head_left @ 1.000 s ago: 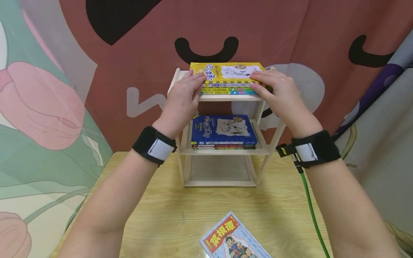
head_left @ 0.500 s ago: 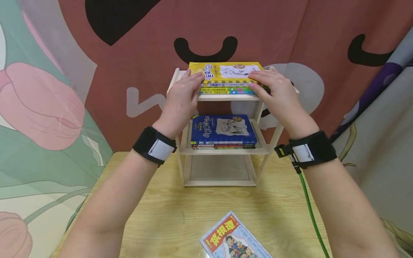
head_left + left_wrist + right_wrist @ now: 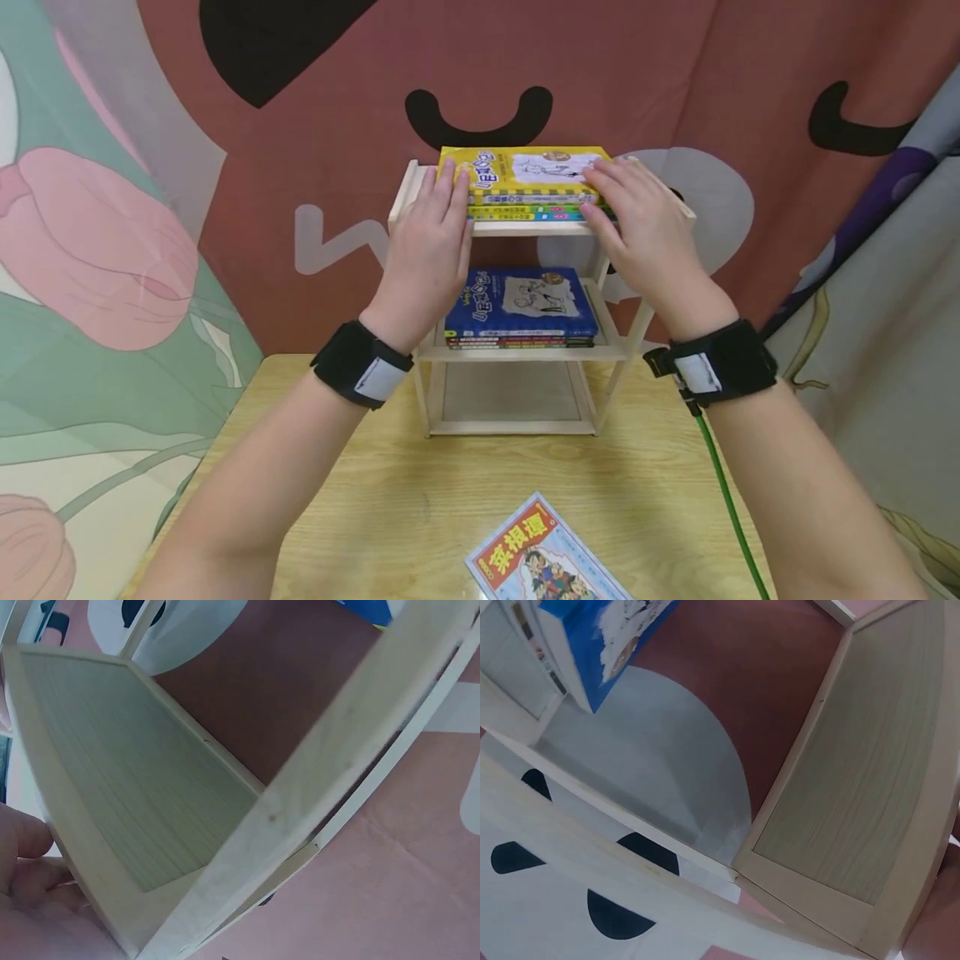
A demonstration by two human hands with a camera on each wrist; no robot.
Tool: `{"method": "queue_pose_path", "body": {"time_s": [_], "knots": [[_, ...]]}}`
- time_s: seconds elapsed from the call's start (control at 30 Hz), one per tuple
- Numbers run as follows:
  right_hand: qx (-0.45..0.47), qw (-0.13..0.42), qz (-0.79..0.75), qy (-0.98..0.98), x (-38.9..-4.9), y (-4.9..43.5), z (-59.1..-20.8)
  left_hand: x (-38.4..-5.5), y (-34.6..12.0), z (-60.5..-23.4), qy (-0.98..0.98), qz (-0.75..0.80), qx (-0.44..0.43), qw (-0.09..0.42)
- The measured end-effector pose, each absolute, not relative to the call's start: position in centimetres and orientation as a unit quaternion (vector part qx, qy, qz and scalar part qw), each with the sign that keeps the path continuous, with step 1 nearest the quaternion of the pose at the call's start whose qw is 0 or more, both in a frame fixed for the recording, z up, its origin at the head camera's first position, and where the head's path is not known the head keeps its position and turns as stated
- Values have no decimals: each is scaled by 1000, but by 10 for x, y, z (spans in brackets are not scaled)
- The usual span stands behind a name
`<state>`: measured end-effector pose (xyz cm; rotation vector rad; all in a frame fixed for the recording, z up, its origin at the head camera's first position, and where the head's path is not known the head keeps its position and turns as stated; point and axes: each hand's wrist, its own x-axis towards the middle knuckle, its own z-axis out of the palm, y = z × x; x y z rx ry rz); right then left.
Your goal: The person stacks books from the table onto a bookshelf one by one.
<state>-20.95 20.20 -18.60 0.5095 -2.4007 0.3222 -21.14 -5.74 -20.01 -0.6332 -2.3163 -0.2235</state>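
A stack of books with a yellow-covered book point(image 3: 555, 162) on top lies flat on the upper tier of a small wooden shelf rack point(image 3: 525, 229). At the stack's left end rests my left hand point(image 3: 427, 250), its fingers straight and close together. My right hand point(image 3: 648, 233) touches the stack's right end, fingers spread loosely over the corner and the thumb lower at the front. Both wrist views look at the underside of the top tier, with part of the left hand point(image 3: 34, 900) and a sliver of the right hand point(image 3: 937, 915) beside its front edge.
A second stack, topped by a blue book point(image 3: 487, 304), sits on the middle tier. On the wooden table point(image 3: 375, 517), a light blue comic book point(image 3: 551, 558) lies at an angle in front. A green cable point(image 3: 727, 500) hangs from the right wristband. A printed curtain point(image 3: 300, 167) hangs behind.
My left hand has turned, its fingers now pointing more straight ahead along the stack's left end. The right hand has shifted slightly down with its fingers more spread. The books look nearly unmoved.
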Motion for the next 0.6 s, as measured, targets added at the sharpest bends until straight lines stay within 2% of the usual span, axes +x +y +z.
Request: {"method": "queue_pose_path", "body": {"time_s": [0.33, 0.6], "knots": [[191, 371, 92, -904, -196, 200, -214, -197, -68, -236, -888, -13, -254, 382], [210, 369, 113, -898, -164, 199, -254, -173, -74, -270, -891, -16, -257, 375]]}}
